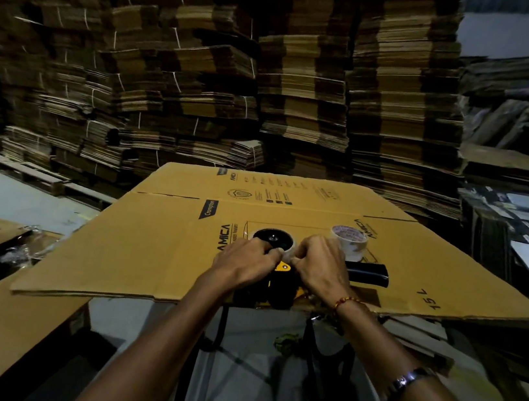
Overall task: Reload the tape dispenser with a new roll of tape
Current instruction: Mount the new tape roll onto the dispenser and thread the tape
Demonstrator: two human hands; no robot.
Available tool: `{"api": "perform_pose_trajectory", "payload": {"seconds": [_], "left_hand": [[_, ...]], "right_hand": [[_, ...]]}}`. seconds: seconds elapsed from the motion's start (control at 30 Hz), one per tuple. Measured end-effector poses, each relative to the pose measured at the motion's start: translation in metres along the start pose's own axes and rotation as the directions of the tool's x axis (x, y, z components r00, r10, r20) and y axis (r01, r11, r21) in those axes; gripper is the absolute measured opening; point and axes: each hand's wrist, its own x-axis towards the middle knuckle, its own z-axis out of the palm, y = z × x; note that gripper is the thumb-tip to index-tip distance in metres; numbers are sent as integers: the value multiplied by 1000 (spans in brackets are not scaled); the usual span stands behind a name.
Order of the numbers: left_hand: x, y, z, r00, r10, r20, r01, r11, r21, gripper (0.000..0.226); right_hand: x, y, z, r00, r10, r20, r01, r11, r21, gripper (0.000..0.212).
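- I see the tape dispenser (283, 271) lying on its side on a flattened cardboard box (153, 252), near the sheet's front edge, with both hands bunched over it.
- My left hand (244, 262) curls down on the roll on the dispenser (273, 239); its fingers hide the contact, so I cannot tell how firm the hold is.
- My right hand (322, 266) looks pinched narrow at the roll's rim, as if picking at the tape end, though the tape itself is too small to make out.
- A second tape roll (349, 242) stands just beyond the right hand, apart from the dispenser.
- I judge the step to be threading the tape. To do it well I'd pin the roll with the left hand, peel slowly, and keep the strip flat and square to the yellow plate (282, 266).
- The dispenser's black handle (368, 272) is smooth and glossy, rounded at its end; the rolls are pale, slick cylinders, and the cardboard is matte and printed.
- Stacks of flattened cartons (306, 87) fill the background.
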Motion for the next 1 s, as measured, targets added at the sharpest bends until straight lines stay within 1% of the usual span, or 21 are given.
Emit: {"api": "perform_pose_trajectory", "payload": {"seconds": [0.1, 0.27, 0.4, 0.5, 0.57, 0.6, 0.7, 0.73, 0.8, 0.87, 0.9, 1.0], "left_hand": [[-1, -4, -1, 999, 52, 13, -52, 999, 10, 62], [0, -4, -4, 993, 116, 32, -117, 993, 29, 64], [1, -6, -6, 990, 136, 30, -136, 991, -2, 73], [2, -8, -6, 990, 141, 24, -141, 990, -3, 74], [1, -8, -8, 988, 146, 44, -146, 989, -1, 76], [-1, -8, -9, 987, 145, 65, -146, 989, 1, 80], [-6, -6, -15, 977, 145, 159, -154, 987, 42, 106], [-7, -4, -17, 970, 150, 190, -165, 984, 66, 112], [-8, -1, -21, 957, 167, 238, -197, 974, 108, 118], [-10, 1, -23, 950, 187, 252, -227, 964, 141, 118], [-10, 1, -22, 952, 192, 238, -234, 959, 162, 117], [-11, -2, -16, 971, 183, 152, -216, 947, 236, 112]], "right_hand": [[0, 1, 1, 999, -25, -21, 24, 999, -46, 15], [0, 2, 0, 1000, -13, -15, 14, 999, 29, 11], [2, -3, -7, 1000, -28, -2, 28, 999, -18, 10], [5, -5, -10, 1000, -27, 17, 28, 998, -58, 7], [7, -7, -12, 1000, -15, 28, 16, 998, -65, 8], [8, -8, -13, 999, -8, 31, 10, 998, -64, 10], [9, -11, -17, 997, 15, 74, -11, 999, -53, 16], [9, -11, -19, 996, 21, 86, -17, 999, -51, 12], [8, -12, -21, 995, 34, 90, -30, 998, -46, 6], [7, -13, -21, 995, 46, 83, -43, 998, -42, 11], [6, -13, -20, 996, 46, 81, -42, 998, -42, 14], [4, -8, -16, 997, 26, 75, -25, 1000, -7, 31]]}}
